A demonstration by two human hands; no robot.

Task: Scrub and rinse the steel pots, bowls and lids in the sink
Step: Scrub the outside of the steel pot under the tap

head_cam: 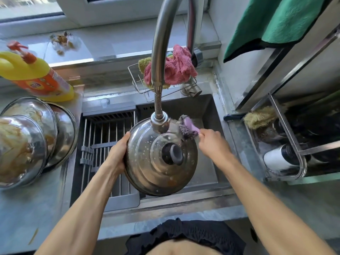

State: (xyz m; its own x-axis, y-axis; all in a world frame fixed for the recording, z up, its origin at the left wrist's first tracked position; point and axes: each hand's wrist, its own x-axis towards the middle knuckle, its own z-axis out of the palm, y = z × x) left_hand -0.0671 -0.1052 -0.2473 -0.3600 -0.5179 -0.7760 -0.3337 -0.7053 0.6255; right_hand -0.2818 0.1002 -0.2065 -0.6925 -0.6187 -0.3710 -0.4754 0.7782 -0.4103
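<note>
**Steel lid held under the tap, scrubber at its rim**

Over the middle of the sink [207,111] a steel lid [156,162] is held tilted, its dark knob [173,154] facing up toward the camera and beads of water on its surface. The left hand [117,153] grasps the lid's rim at 9 o'clock, fingers curled round the edge. The right hand [211,142] is clenched round the purple handle of a steel-wool scrubber [187,127], whose wire pad touches the lid at about 1 o'clock. The tap head [160,122] hangs just above the lid at 12 o'clock. A slatted drain rack [108,137] lies in the sink's left half. On the counter at 9 o'clock stands a stack of soiled steel bowls [27,140], with a yellow detergent bottle [35,74] behind at 10 o'clock. A pink cloth [176,67] sits in a wire caddy at 12 o'clock.
</note>
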